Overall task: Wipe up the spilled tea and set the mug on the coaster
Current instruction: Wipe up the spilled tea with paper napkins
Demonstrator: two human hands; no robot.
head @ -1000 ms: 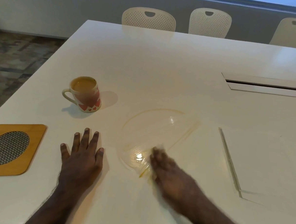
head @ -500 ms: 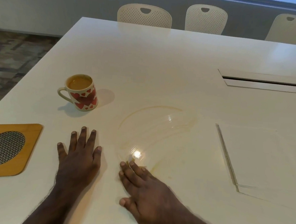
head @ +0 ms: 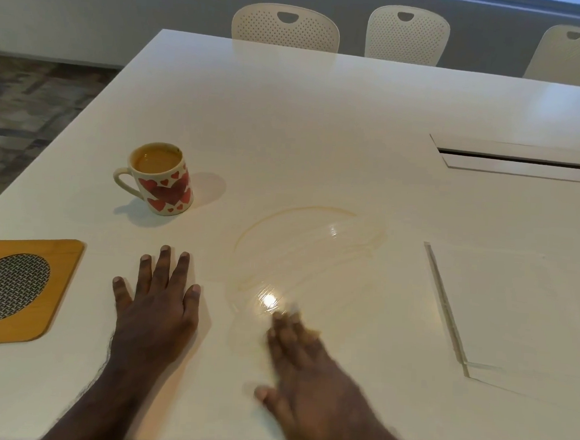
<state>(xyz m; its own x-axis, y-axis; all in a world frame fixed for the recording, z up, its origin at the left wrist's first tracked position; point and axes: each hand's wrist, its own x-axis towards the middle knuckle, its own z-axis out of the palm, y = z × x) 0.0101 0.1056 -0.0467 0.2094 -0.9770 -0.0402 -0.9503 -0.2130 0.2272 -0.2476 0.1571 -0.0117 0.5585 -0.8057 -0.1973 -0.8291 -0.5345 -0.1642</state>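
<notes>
A white mug [head: 162, 183] with red hearts, full of tea, stands upright at the left of the white table [head: 323, 119], handle to the left. A wooden coaster [head: 62, 272] with a woven oval inset lies near the left front edge, bare. The thin, streaked tea spill [head: 307, 248] spreads over the table's middle front. My left hand [head: 157, 306] rests flat with fingers spread, between coaster and spill. My right hand [head: 305, 375] is motion-blurred, palm down at the spill's near edge. A pale blur shows at its fingertips; whether something lies under the hand is unclear.
Three white perforated chairs [head: 285, 27] stand along the far side. A cable slot [head: 526, 160] and a square hatch panel [head: 516, 304] are set into the table at the right. The table's front edge runs just under my forearms.
My right hand swept left along the spill's near edge, then back right and forward. The near part of the spill is thinner and more smeared. My left hand and the mug stayed put.
</notes>
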